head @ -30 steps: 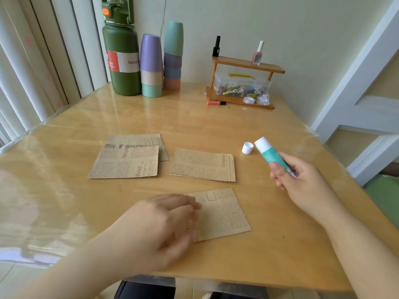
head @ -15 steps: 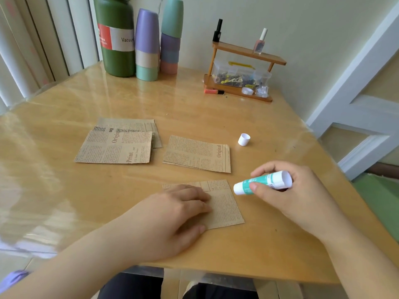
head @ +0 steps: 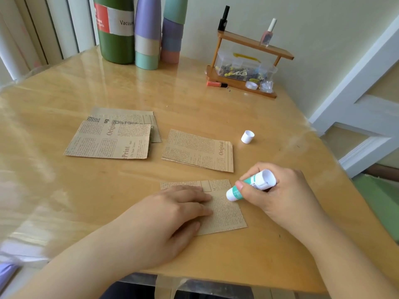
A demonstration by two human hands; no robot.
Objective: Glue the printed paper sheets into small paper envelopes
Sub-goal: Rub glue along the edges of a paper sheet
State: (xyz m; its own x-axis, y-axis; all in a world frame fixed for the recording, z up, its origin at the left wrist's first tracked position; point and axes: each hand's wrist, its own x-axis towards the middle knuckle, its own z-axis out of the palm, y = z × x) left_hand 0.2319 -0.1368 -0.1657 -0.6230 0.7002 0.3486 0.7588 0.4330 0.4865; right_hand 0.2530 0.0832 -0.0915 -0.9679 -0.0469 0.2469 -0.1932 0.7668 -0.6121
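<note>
Here, glued at the desk's near edge.
Pressed the left hand (head: 172, 214) flat, fingers spread, on the printed sheet (head: 224, 210) by the near edge of the desk (head: 216, 113); pinched the glue stick (head: 250, 185) in the right hand (head: 280, 195), tip touching the sheet's right side. Left the white cap (head: 247, 137) toward the right edge, beyond a second sheet (head: 198, 151) mid-desk, a stack of sheets (head: 112, 137) farther left.

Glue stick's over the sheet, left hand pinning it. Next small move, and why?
Probably draw the glue stick down along the right edge of the nearest sheet. Its tip sits at that sheet's upper right edge, the right hand grips it tilted down, the cap is off, and the left hand lies flat on the paper, so it shouldn't slide.
</note>
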